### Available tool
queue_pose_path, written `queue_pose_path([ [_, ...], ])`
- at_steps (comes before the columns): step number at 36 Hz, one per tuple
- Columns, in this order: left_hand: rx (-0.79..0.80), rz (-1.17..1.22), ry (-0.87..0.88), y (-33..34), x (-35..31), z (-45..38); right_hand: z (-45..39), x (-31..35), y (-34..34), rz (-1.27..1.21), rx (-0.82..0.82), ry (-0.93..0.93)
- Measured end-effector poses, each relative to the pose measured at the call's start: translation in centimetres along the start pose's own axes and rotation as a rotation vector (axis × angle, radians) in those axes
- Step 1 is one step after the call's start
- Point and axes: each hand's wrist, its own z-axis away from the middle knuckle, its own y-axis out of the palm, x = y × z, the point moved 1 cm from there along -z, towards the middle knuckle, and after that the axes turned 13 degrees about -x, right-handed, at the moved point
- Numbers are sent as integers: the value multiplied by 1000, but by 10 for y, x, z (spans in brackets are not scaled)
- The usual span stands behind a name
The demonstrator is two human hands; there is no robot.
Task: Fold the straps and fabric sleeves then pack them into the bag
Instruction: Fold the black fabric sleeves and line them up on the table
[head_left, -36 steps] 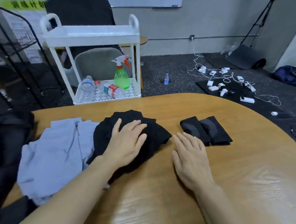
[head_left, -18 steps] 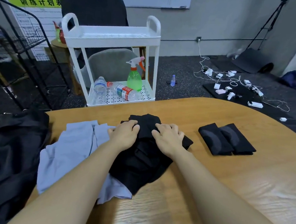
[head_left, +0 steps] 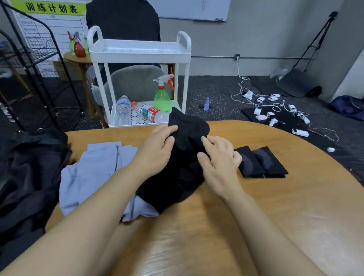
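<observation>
A black fabric piece (head_left: 185, 138) is lifted off the wooden table (head_left: 279, 207), its top edge raised above a dark pile. My left hand (head_left: 157, 149) pinches its left side. My right hand (head_left: 218, 159) grips its right side with curled fingers. Under the black pile lies a light blue garment (head_left: 94, 168). Two folded black sleeves (head_left: 260, 162) lie side by side to the right of my right hand. A black bag (head_left: 15, 170) sits open at the table's left edge.
A white cart (head_left: 139, 50) with bottles and a green spray bottle (head_left: 162, 96) stands beyond the table. A person sits behind it, back turned. Chargers and cables (head_left: 274, 109) lie on the floor at the right. A black wire rack (head_left: 32, 64) stands at the left.
Both hands went from lying flat to gripping the black fabric and have lifted its top edge off the table. The camera tilted up.
</observation>
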Motion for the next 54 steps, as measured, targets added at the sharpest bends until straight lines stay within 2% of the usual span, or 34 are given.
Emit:
queue_pose_path([
  [8,35,107,129,-24,-55,54,55,-10,-82,-50,-98,26],
  [15,123,151,94,-21,-86,96,97,-27,-126,-60,-125,-2],
  [18,209,26,72,3,-84,106,103,-42,-122,14,-39,55],
  [22,397,-169,14,43,-61,130,118,-69,-103,229,177,105],
  [25,445,-267,28,62,-47,144,131,-83,-91,306,309,160],
  [28,452,-300,40,73,-41,146,137,-91,-86,309,347,191],
  [34,436,-368,92,79,-42,134,128,-103,-86,271,323,210],
  [38,300,-400,143,83,-49,124,118,-104,-87,350,189,103],
  [40,286,-391,194,92,-57,121,110,-95,-79,404,149,-7],
  [41,318,-406,214,99,-59,122,107,-89,-72,429,181,-70],
  [43,413,-479,232,113,-59,129,104,-82,-56,460,348,-151],
  [46,507,-591,238,125,-43,139,106,-92,-40,523,561,-132],
  [50,506,-585,259,120,-27,138,109,-116,-38,507,593,-19],
  [54,510,-635,280,116,-22,136,108,-121,-43,519,608,10],
])
